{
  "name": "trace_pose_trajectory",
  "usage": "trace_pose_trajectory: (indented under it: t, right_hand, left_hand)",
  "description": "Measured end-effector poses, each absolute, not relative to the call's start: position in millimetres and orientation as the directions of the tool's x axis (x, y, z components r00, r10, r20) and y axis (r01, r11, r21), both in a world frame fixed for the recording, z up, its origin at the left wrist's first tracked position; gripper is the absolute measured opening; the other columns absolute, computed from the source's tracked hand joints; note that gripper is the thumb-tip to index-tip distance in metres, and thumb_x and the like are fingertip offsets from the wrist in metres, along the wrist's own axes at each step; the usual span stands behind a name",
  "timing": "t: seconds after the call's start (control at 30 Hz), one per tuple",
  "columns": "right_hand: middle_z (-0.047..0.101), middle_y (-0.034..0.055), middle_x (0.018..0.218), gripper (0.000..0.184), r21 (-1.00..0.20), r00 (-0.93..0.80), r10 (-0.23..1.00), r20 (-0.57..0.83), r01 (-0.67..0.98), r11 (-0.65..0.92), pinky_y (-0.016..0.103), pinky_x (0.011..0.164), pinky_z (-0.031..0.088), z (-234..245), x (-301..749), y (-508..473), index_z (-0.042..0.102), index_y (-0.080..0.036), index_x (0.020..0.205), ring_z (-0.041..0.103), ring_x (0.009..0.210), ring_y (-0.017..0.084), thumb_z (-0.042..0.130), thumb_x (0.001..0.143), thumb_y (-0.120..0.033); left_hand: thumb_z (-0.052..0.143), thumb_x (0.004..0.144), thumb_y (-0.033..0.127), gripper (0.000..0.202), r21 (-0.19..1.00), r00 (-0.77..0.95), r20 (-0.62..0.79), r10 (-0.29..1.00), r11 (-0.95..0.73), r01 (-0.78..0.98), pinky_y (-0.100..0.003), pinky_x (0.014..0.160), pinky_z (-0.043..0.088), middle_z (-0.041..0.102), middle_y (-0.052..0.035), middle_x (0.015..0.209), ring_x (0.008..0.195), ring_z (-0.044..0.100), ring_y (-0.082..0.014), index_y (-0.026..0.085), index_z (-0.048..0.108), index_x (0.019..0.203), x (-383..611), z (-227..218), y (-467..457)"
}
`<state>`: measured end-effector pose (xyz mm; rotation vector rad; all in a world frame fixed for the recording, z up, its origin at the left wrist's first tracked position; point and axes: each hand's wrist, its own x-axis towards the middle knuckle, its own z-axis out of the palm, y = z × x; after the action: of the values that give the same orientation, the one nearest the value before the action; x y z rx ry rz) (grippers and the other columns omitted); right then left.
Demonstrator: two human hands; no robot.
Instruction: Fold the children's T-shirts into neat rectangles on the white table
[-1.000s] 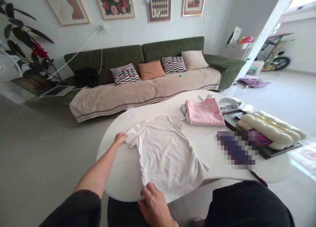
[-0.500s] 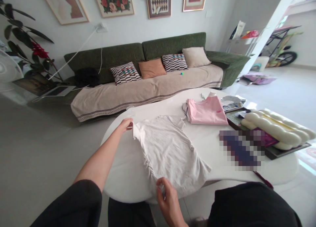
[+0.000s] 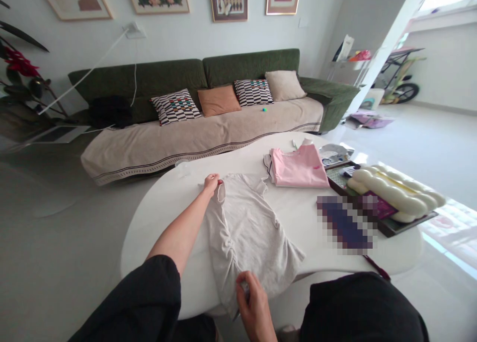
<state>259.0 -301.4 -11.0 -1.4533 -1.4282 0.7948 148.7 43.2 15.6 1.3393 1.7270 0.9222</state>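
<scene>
Lying on our white table (image 3: 145,225), the pale shirt (image 3: 257,223) looks barely folded: left side gathered inward, right side unfolded. The pink garment (image 3: 298,168) beyond looks finished. Our left hand (image 3: 211,183) pinches the shirt's shoulder, our right hand (image 3: 254,300) its hem.

A loose, plain black sleeve (image 3: 149,292) is covering the arm well behind the left hand (image 3: 211,184), its wide hem leaving the forearm (image 3: 186,233) bare. Smooth black cloth (image 3: 361,307) is bulging right of the right hand (image 3: 255,302), sleeve or trouser unclear; darker folds (image 3: 196,328) are showing to that hand's left.
</scene>
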Motion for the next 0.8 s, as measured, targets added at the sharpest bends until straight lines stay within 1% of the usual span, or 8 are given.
trace_pose_trajectory:
  t: [0.13, 0.23, 0.37, 0.47, 0.53, 0.6, 0.7, 0.8]
  right_hand:
    - [0.055, 0.0007, 0.078, 0.009, -0.913, 0.132, 0.98, 0.147, 0.399, 0.083, 0.02, 0.051, 0.041, -14, 261, -300, 0.053, -0.02, 0.085, 0.05, 0.052, 0.01, 0.044, 0.081, -0.021]
    - [0.055, 0.0004, 0.078, 0.01, -0.904, 0.145, 0.98, 0.138, 0.423, 0.065, 0.021, 0.052, 0.042, -20, 264, -300, 0.053, -0.02, 0.087, 0.049, 0.051, 0.01, 0.047, 0.079, -0.019]
    - [0.056, 0.0017, 0.08, 0.015, -0.895, 0.105, 0.98, 0.168, 0.434, 0.107, 0.022, 0.057, 0.044, -26, 267, -299, 0.054, -0.021, 0.087, 0.054, 0.06, 0.012, 0.042, 0.079, -0.017]
    - [0.056, 0.0029, 0.082, 0.017, -0.898, 0.097, 0.981, 0.166, 0.425, 0.11, 0.023, 0.059, 0.045, -27, 268, -299, 0.054, -0.021, 0.088, 0.055, 0.064, 0.013, 0.039, 0.08, -0.017]
    - [0.057, 0.0044, 0.087, 0.02, -0.911, 0.137, 0.978, 0.159, 0.401, 0.092, 0.024, 0.061, 0.046, -28, 268, -299, 0.054, -0.021, 0.095, 0.055, 0.067, 0.014, 0.04, 0.081, -0.019]
    - [0.057, 0.0056, 0.09, 0.026, -0.935, 0.193, 0.973, 0.125, 0.352, 0.05, 0.023, 0.058, 0.046, -30, 269, -301, 0.051, -0.02, 0.105, 0.055, 0.064, 0.013, 0.043, 0.08, -0.023]
    - [0.056, 0.0028, 0.081, 0.04, -0.968, 0.242, 0.97, 0.004, 0.245, -0.057, 0.021, 0.048, 0.043, -37, 267, -306, 0.044, -0.018, 0.115, 0.05, 0.051, 0.01, 0.051, 0.077, -0.029]
    - [0.055, 0.0014, 0.077, 0.051, -0.988, 0.219, 0.973, -0.075, 0.117, -0.103, 0.021, 0.049, 0.045, -46, 259, -314, 0.038, -0.018, 0.12, 0.053, 0.055, 0.012, 0.055, 0.074, -0.033]
  left_hand:
    - [0.042, 0.087, 0.022, 0.023, 0.831, -0.135, 0.036, 0.99, 0.045, 0.554, -0.026, 0.078, 0.045, 0.064, -0.0051, 0.091, 0.085, 0.06, -0.0135, 0.014, 0.056, 0.103, 137, 14, 46]
    - [0.044, 0.082, 0.016, 0.02, 0.748, -0.094, 0.152, 0.984, -0.052, 0.662, -0.027, 0.086, 0.041, 0.063, -0.0056, 0.096, 0.093, 0.057, -0.016, 0.016, 0.06, 0.094, 121, 17, 37]
    - [0.043, 0.079, 0.013, 0.022, 0.623, 0.005, 0.244, 0.97, -0.161, 0.765, -0.029, 0.091, 0.038, 0.059, -0.0052, 0.1, 0.097, 0.054, -0.0177, 0.019, 0.062, 0.088, 108, 11, 7]
    - [0.043, 0.077, 0.011, 0.026, 0.553, 0.039, 0.27, 0.962, -0.188, 0.811, -0.028, 0.092, 0.038, 0.057, -0.0045, 0.102, 0.1, 0.052, -0.0178, 0.021, 0.061, 0.093, 100, 1, -10]
    - [0.041, 0.077, 0.007, 0.035, 0.521, -0.005, 0.289, 0.957, -0.152, 0.84, -0.03, 0.096, 0.035, 0.054, -0.0067, 0.11, 0.106, 0.048, -0.0193, 0.02, 0.057, 0.104, 91, -4, -11]
    - [0.038, 0.075, 0.004, 0.042, 0.498, -0.064, 0.29, 0.955, -0.093, 0.862, -0.033, 0.098, 0.033, 0.05, -0.0099, 0.116, 0.11, 0.046, -0.0214, 0.017, 0.053, 0.112, 80, -7, -2]
    - [0.04, 0.073, 0.003, 0.041, 0.465, -0.061, 0.238, 0.969, -0.058, 0.884, -0.032, 0.093, 0.037, 0.054, -0.0107, 0.111, 0.1, 0.051, -0.0208, 0.014, 0.056, 0.108, 63, -7, 18]
    - [0.044, 0.073, 0.008, 0.031, 0.427, 0.022, 0.189, 0.982, -0.102, 0.898, -0.028, 0.088, 0.04, 0.056, -0.0085, 0.106, 0.092, 0.054, -0.0179, 0.015, 0.061, 0.098, 53, -4, 35]
